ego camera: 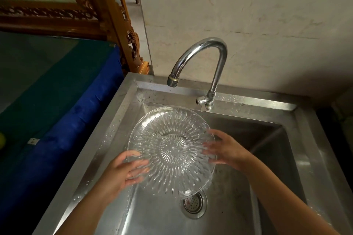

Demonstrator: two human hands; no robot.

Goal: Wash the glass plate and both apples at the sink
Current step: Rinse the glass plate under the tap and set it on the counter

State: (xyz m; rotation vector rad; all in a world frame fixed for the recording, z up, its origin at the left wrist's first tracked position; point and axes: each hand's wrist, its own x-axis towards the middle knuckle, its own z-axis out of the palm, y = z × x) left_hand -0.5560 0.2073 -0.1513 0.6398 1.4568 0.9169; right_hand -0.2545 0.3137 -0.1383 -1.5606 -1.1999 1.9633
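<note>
Glass plate (pixel 172 150) hung tilted over the sink (pixel 298 158) basin, left hand (pixel 122 173) and right hand (pixel 227 150) each grasping opposite rim edges; open basin lay right; faucet (pixel 206 63) stood far.
</note>
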